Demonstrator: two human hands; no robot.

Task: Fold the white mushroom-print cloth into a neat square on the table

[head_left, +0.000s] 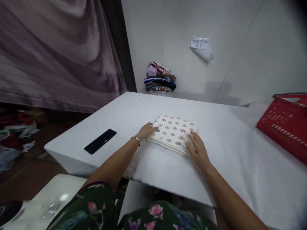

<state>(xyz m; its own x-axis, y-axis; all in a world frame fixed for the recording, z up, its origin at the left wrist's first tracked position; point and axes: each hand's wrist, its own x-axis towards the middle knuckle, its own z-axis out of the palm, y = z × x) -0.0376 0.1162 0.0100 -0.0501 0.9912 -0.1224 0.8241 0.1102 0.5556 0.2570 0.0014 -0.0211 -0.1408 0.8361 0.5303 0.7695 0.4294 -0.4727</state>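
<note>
A folded cream cloth [173, 132] with grey, red, blue and green mushroom-like prints lies flat in layers on the white-covered table [115, 111]. At its left edge is my left hand [146, 131], thumb on top and the fingers bent around the side, partly hidden. My right hand [198, 150] rests against the right edge of the cloth with its fingers apart and slightly blurred.
A black phone [100, 141] lies left of my left forearm. Stacked folded fabrics [160, 78] stand by the far wall. A red plastic basket [285, 124] sits at the right. A purple curtain [59, 54] hangs at the left.
</note>
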